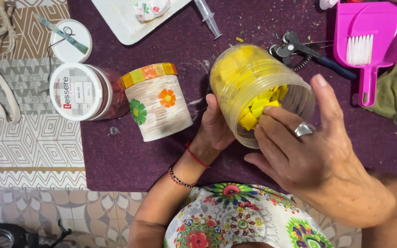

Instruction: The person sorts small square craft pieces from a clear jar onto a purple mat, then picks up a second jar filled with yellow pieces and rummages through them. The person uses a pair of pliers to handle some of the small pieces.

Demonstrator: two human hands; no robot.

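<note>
My left hand (213, 131) grips a clear plastic jar (235, 78) from below, tilted toward me with its mouth facing my right hand. The jar holds several yellow mosaic tiles (253, 106). The fingers of my right hand (299, 147), which wears a silver ring, reach into the jar's mouth and touch the tiles; whether they pinch one I cannot tell. Left of the jar stands a decorated can (157, 108) with orange and green flowers and a tile rim.
A purple cloth (129, 160) covers the table. On it lie a white-lidded jar on its side (81, 92), a loose white lid (71, 40), a white tray (125, 20), a syringe (207, 18), tile nippers (304, 53) and a pink dustpan with brush (368, 36).
</note>
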